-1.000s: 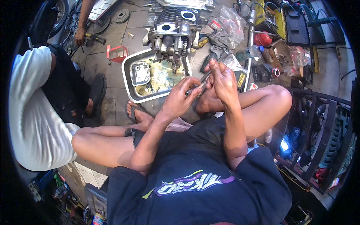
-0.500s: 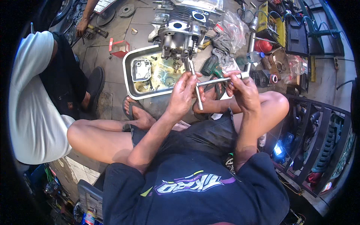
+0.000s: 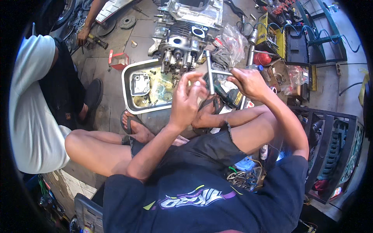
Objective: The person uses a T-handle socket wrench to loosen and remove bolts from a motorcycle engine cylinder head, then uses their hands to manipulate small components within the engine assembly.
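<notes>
A silver T-handle wrench (image 3: 209,72) is held up in front of me, its crossbar standing nearly upright. My right hand (image 3: 248,82) is closed round the shaft on the right side. Close to the crossbar's lower end, my left hand (image 3: 186,99) has its fingers curled loosely and apart, somewhat blurred; whether a fingertip touches the bar is unclear. Beyond the hands stands an engine (image 3: 176,42) with a finned cylinder and an exposed head. Its lower end overlaps a white-rimmed tray (image 3: 125,87), where a metal cover (image 3: 140,83) and small bolts lie in oily liquid.
A green and black cordless drill (image 3: 222,93) lies behind the wrench. To the right are a yellow toolbox (image 3: 264,42), a red round object (image 3: 263,58) and plastic bags. A red stand (image 3: 118,59) is left of the tray. At far left, a co-worker's hand (image 3: 83,35) is near a tool.
The wrench has turned and risen; my right hand now grips closer to its crossbar. My left hand has let go of the crossbar. The view has shifted slightly.
</notes>
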`<state>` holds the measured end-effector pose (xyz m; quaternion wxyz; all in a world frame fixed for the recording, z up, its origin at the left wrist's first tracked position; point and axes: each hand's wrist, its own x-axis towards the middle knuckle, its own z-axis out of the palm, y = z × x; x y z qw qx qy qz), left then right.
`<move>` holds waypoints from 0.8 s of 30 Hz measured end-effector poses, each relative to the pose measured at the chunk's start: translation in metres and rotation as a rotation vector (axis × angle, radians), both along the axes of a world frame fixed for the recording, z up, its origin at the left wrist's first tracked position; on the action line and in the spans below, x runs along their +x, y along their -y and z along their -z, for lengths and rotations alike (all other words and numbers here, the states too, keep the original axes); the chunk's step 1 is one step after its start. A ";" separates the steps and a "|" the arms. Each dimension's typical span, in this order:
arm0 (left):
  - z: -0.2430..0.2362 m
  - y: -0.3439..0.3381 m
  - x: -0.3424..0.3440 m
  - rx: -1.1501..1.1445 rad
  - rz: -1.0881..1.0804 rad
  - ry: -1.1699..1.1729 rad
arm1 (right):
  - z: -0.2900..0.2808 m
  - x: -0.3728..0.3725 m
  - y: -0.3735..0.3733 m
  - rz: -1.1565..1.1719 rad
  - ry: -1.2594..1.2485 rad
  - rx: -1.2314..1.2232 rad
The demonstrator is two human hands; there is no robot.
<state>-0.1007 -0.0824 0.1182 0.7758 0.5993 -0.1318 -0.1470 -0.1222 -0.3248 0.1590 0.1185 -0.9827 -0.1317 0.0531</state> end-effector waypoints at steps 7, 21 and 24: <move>0.009 0.009 0.006 -0.153 0.252 -0.562 | 0.014 0.004 -0.012 0.010 0.207 -0.138; 0.017 0.023 0.008 -0.217 0.119 -0.581 | -0.035 0.032 -0.025 -0.218 0.403 -0.356; 0.012 0.024 0.013 -0.309 0.114 -0.628 | -0.041 0.044 -0.027 -0.293 0.483 -0.361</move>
